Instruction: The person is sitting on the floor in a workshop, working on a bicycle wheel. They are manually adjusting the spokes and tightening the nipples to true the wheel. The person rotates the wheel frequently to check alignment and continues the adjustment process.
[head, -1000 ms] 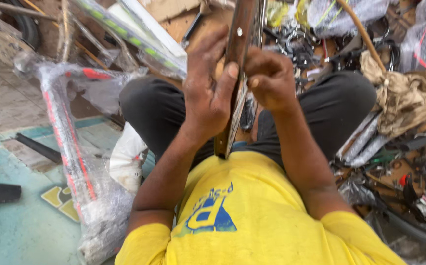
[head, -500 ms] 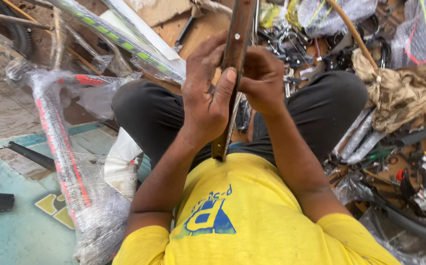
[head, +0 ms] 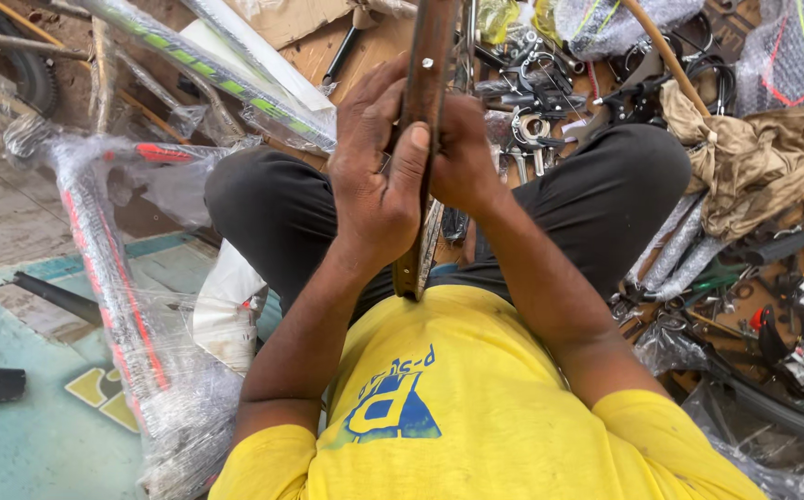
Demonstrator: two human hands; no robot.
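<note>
Between raised knees: both hands, left hand and right hand, fingers clamped round upright brown metal strip (lower end near belly). Mid-adjustment, seemingly; next calls for steady grip.

Bright, even daylight; soft shadows only. Glare on plastic wrap. Sharp centre focus; wide-angle stretching at edges.

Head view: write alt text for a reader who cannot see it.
Both hands, left hand and right hand, grip a long rusty metal bar upright over the person's lap. Plastic-wrapped bicycle frames lie left; loose tools and a crumpled cloth lie right.
</note>
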